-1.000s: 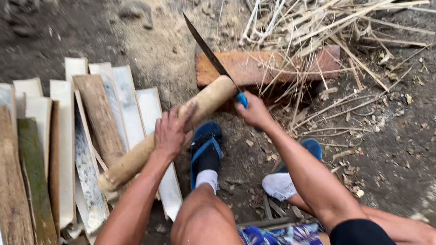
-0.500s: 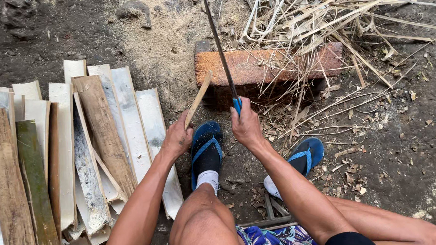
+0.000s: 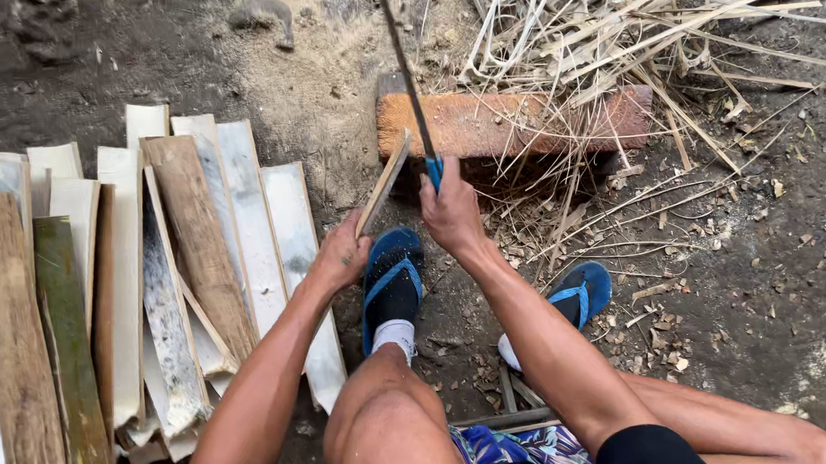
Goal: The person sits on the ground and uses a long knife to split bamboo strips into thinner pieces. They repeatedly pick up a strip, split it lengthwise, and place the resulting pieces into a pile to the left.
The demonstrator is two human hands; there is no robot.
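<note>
Your right hand (image 3: 450, 211) is clamped on the blue knife handle (image 3: 434, 172), blade (image 3: 401, 63) raised straight up over the brick (image 3: 511, 123). Your left hand (image 3: 342, 256) grips the bottom of a bamboo slat (image 3: 384, 182), tilted toward the blade, just beside it. Split slats (image 3: 152, 283) lie stacked to your left, dry strips (image 3: 628, 23) beyond the brick.

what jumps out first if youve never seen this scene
The long dark knife blade raised upright in the right hand, beside the bamboo slat held by the left hand over a reddish block. At left, a row of split bamboo slats lies on the dirt.
</note>
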